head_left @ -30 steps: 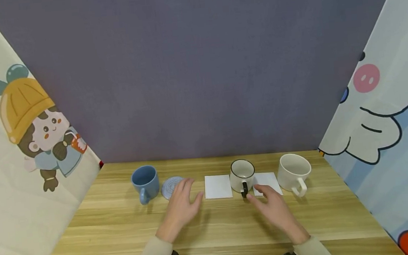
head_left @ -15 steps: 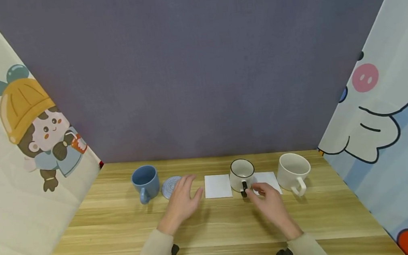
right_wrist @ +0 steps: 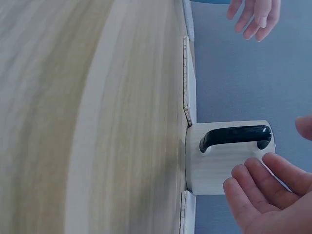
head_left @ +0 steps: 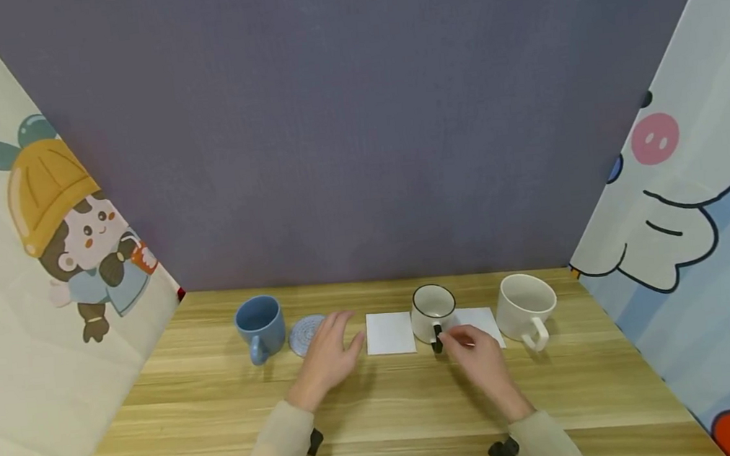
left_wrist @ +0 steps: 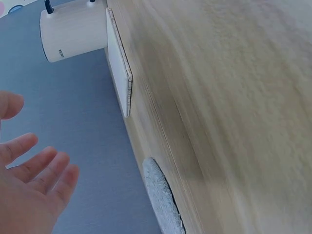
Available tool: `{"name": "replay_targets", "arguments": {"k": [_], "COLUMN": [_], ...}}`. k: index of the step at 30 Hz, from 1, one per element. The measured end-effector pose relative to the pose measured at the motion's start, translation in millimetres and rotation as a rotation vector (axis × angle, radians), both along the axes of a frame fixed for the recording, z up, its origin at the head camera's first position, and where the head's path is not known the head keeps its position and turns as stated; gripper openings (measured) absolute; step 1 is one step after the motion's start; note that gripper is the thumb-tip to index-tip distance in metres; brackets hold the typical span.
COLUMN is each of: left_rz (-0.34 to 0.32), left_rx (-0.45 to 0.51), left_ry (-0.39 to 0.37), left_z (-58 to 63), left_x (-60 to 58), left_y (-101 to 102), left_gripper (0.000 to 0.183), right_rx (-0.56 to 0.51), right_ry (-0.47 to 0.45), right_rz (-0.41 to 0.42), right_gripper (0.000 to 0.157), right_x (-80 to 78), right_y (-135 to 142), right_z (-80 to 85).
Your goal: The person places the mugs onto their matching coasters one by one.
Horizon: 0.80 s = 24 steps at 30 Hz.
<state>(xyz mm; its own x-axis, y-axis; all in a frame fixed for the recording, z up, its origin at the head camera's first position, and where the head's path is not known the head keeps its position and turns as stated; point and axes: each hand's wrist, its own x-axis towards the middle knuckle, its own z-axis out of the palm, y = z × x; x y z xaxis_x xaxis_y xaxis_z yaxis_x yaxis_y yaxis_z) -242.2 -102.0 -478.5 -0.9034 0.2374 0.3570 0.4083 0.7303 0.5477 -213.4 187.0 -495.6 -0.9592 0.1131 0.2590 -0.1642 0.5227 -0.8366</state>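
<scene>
A white mug (head_left: 427,326) with a dark rim stands between two white square coasters. Its black handle (right_wrist: 236,135) points toward the person. My right hand (head_left: 480,363) is at that handle with fingers bent; the right wrist view shows the thumb apart from the fingers, with nothing pinched between them. My left hand (head_left: 327,358) hangs over the table, fingers relaxed and thumb spread, overlapping the round blue-grey coaster (head_left: 301,333) in the head view. The left square coaster (head_left: 390,334) lies flat; the right square coaster (head_left: 485,322) is partly hidden by my right hand.
A blue mug (head_left: 270,330) stands at the left, handle toward the person. At the right is a larger white mug (head_left: 521,312). Behind the wooden table (head_left: 394,414) rises a grey-purple panel (head_left: 356,127), with printed cloths at both sides.
My right hand has moved slightly left to the mug's black handle, and its thumb and index finger have come closer together. My left hand has barely moved; the mugs and coasters stay put.
</scene>
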Motion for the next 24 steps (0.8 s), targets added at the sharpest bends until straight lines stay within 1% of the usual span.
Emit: {"name": "replay_targets", "arguments": {"k": [2, 6, 10, 16, 24], "left_rz": [-0.003, -0.02, -0.031, -0.03, -0.032], "left_rx": [-0.004, -0.02, -0.031, -0.047, -0.06], "left_ry": [-0.006, 0.005, 0.002, -0.017, -0.056], "left_z": [-0.5, -1.6, -2.1, -2.2, -1.5], "left_x": [-1.5, -4.9, -9.7, -17.7, -23.6], "left_y": [0.4, 0.7, 1.3, 3.7, 6.1], "left_gripper": [0.045, 0.044, 0.043, 0.043, 0.045], "right_rx": [-0.002, -0.012, -0.021, -0.024, -0.041], "right_ry": [-0.009, -0.025, -0.03, -0.042, -0.058], "right_rz": [-0.008, -0.023, -0.03, -0.037, -0.034], "right_gripper": [0.027, 0.025, 0.022, 0.024, 0.023], "right_x": [-1.8, -4.7, -5.5, -7.6, -11.5], "right_y": [-0.6, -2.6, -4.5, -6.4, -9.1], "right_z": [-1.2, -4.3, -4.2, -2.9, -4.8]}}
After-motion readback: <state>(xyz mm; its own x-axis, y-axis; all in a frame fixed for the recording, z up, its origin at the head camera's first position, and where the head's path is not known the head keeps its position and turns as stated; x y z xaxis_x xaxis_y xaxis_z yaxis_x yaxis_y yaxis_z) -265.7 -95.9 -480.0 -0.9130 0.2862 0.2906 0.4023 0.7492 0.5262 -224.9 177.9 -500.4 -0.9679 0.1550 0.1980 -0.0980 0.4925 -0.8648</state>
